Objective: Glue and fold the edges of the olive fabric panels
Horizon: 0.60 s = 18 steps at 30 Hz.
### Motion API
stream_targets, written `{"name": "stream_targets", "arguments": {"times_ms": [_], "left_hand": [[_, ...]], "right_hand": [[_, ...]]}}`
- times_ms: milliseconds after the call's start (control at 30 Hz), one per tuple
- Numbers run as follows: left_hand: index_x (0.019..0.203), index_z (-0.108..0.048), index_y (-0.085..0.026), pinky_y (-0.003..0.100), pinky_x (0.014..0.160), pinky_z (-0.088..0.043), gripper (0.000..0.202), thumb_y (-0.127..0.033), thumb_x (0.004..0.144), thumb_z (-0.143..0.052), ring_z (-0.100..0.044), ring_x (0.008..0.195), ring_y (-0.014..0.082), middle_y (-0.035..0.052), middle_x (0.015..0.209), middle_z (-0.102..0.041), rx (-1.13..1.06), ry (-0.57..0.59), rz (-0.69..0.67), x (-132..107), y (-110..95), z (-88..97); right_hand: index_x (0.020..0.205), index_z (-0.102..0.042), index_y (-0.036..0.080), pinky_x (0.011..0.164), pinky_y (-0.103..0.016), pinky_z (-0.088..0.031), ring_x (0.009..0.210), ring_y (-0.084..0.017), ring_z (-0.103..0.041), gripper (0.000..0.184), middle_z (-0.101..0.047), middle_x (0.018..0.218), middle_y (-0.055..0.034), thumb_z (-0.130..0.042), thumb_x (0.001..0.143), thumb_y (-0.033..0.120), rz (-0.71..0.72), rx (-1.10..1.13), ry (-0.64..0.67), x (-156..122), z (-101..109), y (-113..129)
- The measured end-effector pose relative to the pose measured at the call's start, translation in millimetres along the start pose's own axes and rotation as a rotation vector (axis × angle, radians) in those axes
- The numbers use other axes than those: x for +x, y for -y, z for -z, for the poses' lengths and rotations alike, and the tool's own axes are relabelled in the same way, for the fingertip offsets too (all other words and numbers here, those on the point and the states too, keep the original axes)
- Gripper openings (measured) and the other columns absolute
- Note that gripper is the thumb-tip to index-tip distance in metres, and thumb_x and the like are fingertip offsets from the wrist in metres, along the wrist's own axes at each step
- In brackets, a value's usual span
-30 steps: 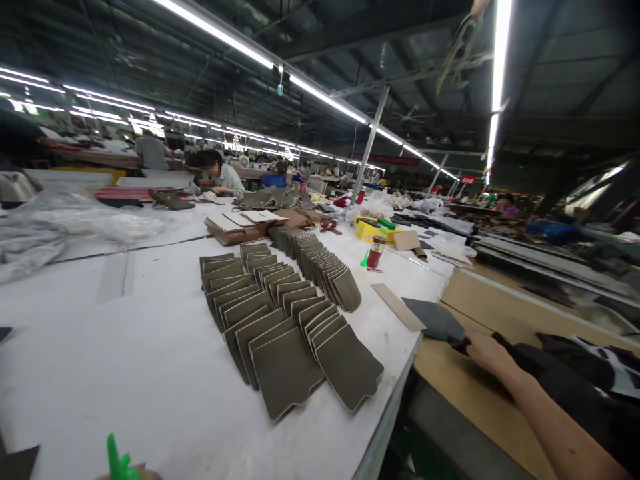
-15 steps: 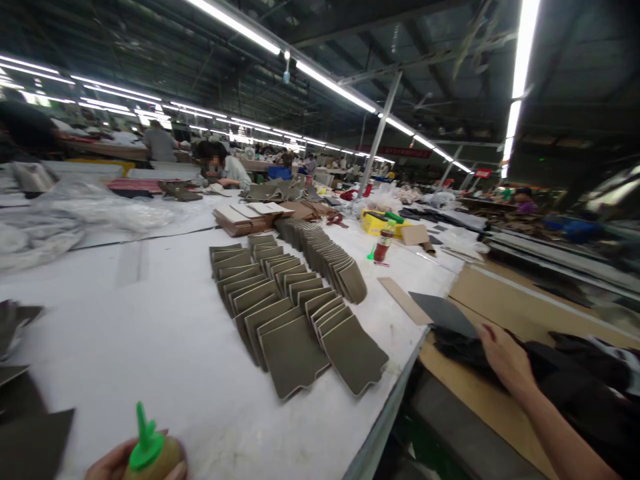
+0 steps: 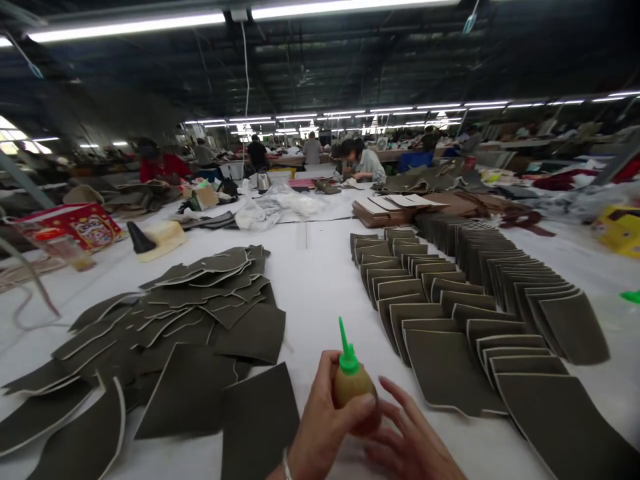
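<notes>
My left hand (image 3: 323, 427) is closed around a small brownish glue bottle (image 3: 354, 390) with a green pointed nozzle, held upright low in the middle of the view. My right hand (image 3: 413, 437) lies just right of the bottle, fingers stretched out and apart, tips near the bottle's base. A loose heap of dark olive cut pieces (image 3: 200, 320) covers the white table (image 3: 315, 280) on the left. On the right, the same kind of pieces lie in neat overlapped rows (image 3: 450, 313).
A stack of brown pieces (image 3: 390, 210) sits behind the rows. A red printed box (image 3: 75, 230) and a black cone on a pale pad (image 3: 143, 237) stand at far left, a yellow box (image 3: 620, 230) at far right. Crumpled plastic (image 3: 280, 207) and people (image 3: 360, 160) are farther back.
The view has swung left from the cardboard-topped bench. My right hand left the dark pieces there and came beside the bottle. My left hand lifted the bottle into the middle.
</notes>
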<state>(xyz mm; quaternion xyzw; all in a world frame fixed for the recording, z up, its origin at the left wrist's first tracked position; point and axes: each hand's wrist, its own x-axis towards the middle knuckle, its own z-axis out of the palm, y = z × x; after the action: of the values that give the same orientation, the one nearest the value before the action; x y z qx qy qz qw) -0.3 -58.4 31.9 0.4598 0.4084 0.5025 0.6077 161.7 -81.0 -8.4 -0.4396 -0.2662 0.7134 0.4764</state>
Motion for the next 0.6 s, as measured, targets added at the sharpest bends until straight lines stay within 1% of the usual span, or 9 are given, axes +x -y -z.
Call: {"name": "stream_targets", "arguments": {"times_ms": [67, 100, 167, 233, 333, 367, 433, 533, 600], "left_hand": [[0.109, -0.045, -0.019, 0.027, 0.078, -0.043, 0.045, -0.041, 0.078, -0.07, -0.054, 0.089, 0.0173, 0.0029, 0.1, -0.057, -0.015, 0.034, 0.003, -5, -2, 2.0], [0.109, -0.046, -0.019, 0.027, 0.078, -0.044, 0.044, -0.042, 0.079, -0.069, -0.055, 0.09, 0.0177, 0.0031, 0.1, -0.057, 0.001, 0.036, 0.008, -7, -3, 3.5], [0.11, -0.049, -0.019, 0.028, 0.081, -0.044, 0.04, -0.04, 0.081, -0.066, -0.056, 0.091, 0.0186, 0.0034, 0.1, -0.059, 0.082, 0.014, 0.014, -11, -5, 7.0], [0.113, -0.053, -0.019, 0.03, 0.087, -0.043, 0.036, -0.038, 0.084, -0.062, -0.056, 0.097, 0.0201, 0.0042, 0.104, -0.061, 0.205, -0.03, 0.007, -14, -6, 11.0], [0.114, -0.059, -0.02, 0.031, 0.094, -0.041, 0.029, -0.036, 0.09, -0.054, -0.055, 0.105, 0.0206, 0.0056, 0.114, -0.061, 0.354, -0.143, -0.054, -17, -8, 16.9], [0.111, -0.061, -0.02, 0.03, 0.092, -0.042, 0.026, -0.035, 0.092, -0.052, -0.056, 0.105, 0.0202, 0.0057, 0.113, -0.061, 0.387, -0.187, -0.079, -17, -9, 18.8], [0.1, -0.065, -0.019, 0.028, 0.083, -0.044, 0.02, -0.032, 0.092, -0.052, -0.058, 0.096, 0.0185, 0.0047, 0.102, -0.063, 0.436, -0.246, -0.122, -18, -11, 21.9], [0.087, -0.067, -0.018, 0.025, 0.071, -0.043, 0.016, -0.026, 0.09, -0.055, -0.058, 0.082, 0.0157, 0.0021, 0.086, -0.063, 0.489, -0.27, -0.173, -18, -14, 24.1], [0.085, -0.069, -0.018, 0.024, 0.068, -0.042, 0.015, -0.024, 0.09, -0.055, -0.057, 0.077, 0.0141, 0.0011, 0.083, -0.063, 0.516, -0.282, -0.195, -19, -15, 24.1]], "right_hand": [[0.135, -0.048, 0.029, 0.083, -0.043, -0.051, 0.103, -0.03, -0.065, 0.064, -0.06, 0.129, -0.0109, -0.069, 0.081, 0.057, -0.02, 0.185, 0.154, 3, -34, -10], [0.132, -0.052, 0.029, 0.088, -0.044, -0.049, 0.107, -0.03, -0.063, 0.061, -0.061, 0.128, -0.01, -0.071, 0.081, 0.055, -0.015, 0.271, 0.199, 4, -45, -13], [0.124, -0.061, 0.026, 0.094, -0.045, -0.046, 0.11, -0.03, -0.062, 0.053, -0.064, 0.123, -0.0102, -0.074, 0.08, 0.051, -0.017, 0.396, 0.239, 3, -57, -19], [0.117, -0.067, 0.024, 0.094, -0.045, -0.046, 0.108, -0.03, -0.063, 0.047, -0.066, 0.119, -0.0115, -0.078, 0.078, 0.046, -0.059, 0.451, 0.207, 2, -58, -25], [0.115, -0.069, 0.021, 0.092, -0.044, -0.048, 0.108, -0.031, -0.062, 0.048, -0.065, 0.121, -0.0127, -0.084, 0.073, 0.041, -0.086, 0.471, 0.105, 1, -54, -32], [0.115, -0.068, 0.02, 0.091, -0.044, -0.049, 0.107, -0.031, -0.063, 0.049, -0.065, 0.122, -0.0132, -0.085, 0.073, 0.039, -0.077, 0.471, 0.085, 2, -52, -34], [0.118, -0.065, 0.02, 0.088, -0.045, -0.05, 0.103, -0.031, -0.064, 0.052, -0.065, 0.121, -0.0142, -0.085, 0.073, 0.038, -0.057, 0.46, 0.075, 4, -51, -38], [0.12, -0.061, 0.019, 0.085, -0.046, -0.051, 0.098, -0.032, -0.066, 0.058, -0.066, 0.117, -0.0143, -0.086, 0.072, 0.038, -0.04, 0.413, 0.086, 7, -48, -42], [0.121, -0.058, 0.02, 0.084, -0.046, -0.052, 0.098, -0.031, -0.065, 0.061, -0.065, 0.118, -0.0134, -0.087, 0.07, 0.037, -0.012, 0.382, 0.075, 9, -46, -45]]}}
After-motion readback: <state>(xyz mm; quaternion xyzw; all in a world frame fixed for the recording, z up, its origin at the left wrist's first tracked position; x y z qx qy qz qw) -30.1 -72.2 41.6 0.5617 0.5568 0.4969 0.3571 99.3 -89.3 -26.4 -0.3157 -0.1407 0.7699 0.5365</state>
